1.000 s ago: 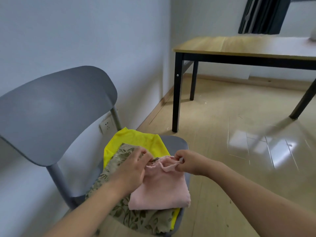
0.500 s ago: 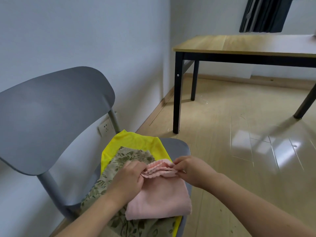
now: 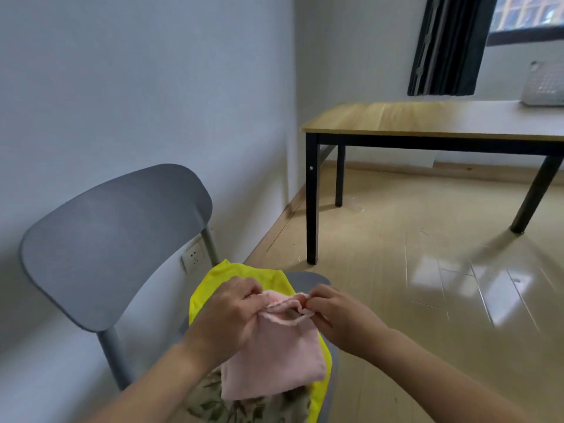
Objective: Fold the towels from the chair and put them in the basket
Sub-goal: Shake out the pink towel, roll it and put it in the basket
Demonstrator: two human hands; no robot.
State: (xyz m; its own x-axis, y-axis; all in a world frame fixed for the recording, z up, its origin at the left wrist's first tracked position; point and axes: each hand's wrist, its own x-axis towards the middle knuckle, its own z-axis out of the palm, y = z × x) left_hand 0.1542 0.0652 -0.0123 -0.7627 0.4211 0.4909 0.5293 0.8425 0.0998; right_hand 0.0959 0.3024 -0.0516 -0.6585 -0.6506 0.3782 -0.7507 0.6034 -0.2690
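While both bare forearms reach in from the lower edge, the left hand (image 3: 227, 315) curls knuckles-up, its fingertips pinched on the left end of the top hem of a small pale pink terry towel (image 3: 274, 358); the right hand (image 3: 338, 315) mirrors it, thumb and fingers nipping the right end of the same hem. Between the two pinches the hem sags in a loose scalloped fold, with more than one layer showing at the edge. Towel body: soft, matte, roughly rectangular, apparently already doubled, lying over the seat of a grey moulded plastic chair (image 3: 113, 248) with grey metal legs. Beneath it: a bright yellow cloth (image 3: 210, 285), spread across the seat, and a beige cloth with a dark green leaf print (image 3: 213, 401), cut off by the lower frame edge. Left fingertips hidden behind the knuckles. Far right, on a wood-topped table with black legs (image 3: 427, 123): a white perforated container (image 3: 546, 87), blurred and cropped, possibly the basket; cannot tell
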